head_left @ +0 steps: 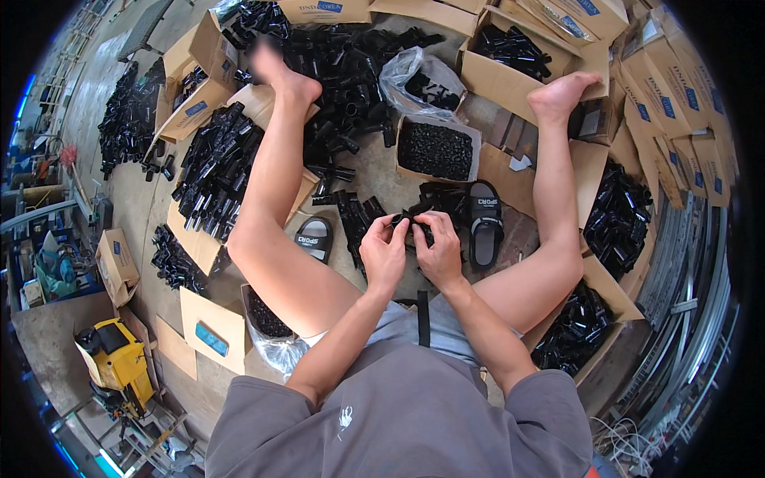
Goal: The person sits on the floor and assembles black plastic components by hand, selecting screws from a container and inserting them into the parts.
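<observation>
In front of my lap, my left hand (384, 253) and my right hand (437, 252) come together at the fingertips. Both are closed on a small black plastic part (412, 217), mostly hidden by the fingers. Just beyond them lie black tubular plastic parts (356, 221) on the floor. A carton of small black pieces (476, 169) stands farther ahead, and a clear plastic bag (396, 74) with black pieces sits behind it. To the right of my right hand is a black slide sandal (484, 227); its mate (314, 238) lies to the left.
Piles of black tubes (219, 171) cover the floor at left and ahead. More fill an open cardboard box (476, 77) at the far right. Flattened cartons (669, 103) and metal rails (677, 295) line the right side. A yellow machine (127, 362) stands lower left.
</observation>
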### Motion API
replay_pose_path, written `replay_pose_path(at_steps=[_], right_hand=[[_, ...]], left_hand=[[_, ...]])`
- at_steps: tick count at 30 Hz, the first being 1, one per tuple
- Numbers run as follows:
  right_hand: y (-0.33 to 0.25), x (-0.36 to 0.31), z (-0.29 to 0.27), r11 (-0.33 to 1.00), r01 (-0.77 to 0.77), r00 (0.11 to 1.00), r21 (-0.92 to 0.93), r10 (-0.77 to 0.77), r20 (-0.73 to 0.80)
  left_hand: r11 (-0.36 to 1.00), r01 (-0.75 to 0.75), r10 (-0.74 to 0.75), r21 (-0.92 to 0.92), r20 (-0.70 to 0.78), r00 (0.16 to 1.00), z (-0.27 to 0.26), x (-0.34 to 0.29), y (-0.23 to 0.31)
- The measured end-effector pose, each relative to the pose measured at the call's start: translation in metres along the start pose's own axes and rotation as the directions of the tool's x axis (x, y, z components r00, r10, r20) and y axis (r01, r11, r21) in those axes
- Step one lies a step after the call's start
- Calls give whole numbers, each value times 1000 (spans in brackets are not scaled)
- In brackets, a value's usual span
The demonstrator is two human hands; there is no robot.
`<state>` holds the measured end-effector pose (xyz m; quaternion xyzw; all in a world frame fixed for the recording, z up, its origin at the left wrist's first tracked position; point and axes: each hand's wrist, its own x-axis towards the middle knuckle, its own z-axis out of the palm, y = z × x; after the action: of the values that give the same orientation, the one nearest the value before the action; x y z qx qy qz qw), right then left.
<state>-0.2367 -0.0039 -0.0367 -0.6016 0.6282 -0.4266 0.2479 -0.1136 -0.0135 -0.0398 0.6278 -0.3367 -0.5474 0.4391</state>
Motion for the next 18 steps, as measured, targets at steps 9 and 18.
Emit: replay_pose_path(at_steps=[9, 18], right_hand=[[-5, 4, -12, 997, -38, 999, 72, 41, -34], [24, 29, -40, 145, -763, 645, 630, 240, 726]], left_hand=[[979, -10, 46, -205, 170, 984, -16, 13, -2], [811, 320, 32, -490, 584, 811, -52, 41, 37]])
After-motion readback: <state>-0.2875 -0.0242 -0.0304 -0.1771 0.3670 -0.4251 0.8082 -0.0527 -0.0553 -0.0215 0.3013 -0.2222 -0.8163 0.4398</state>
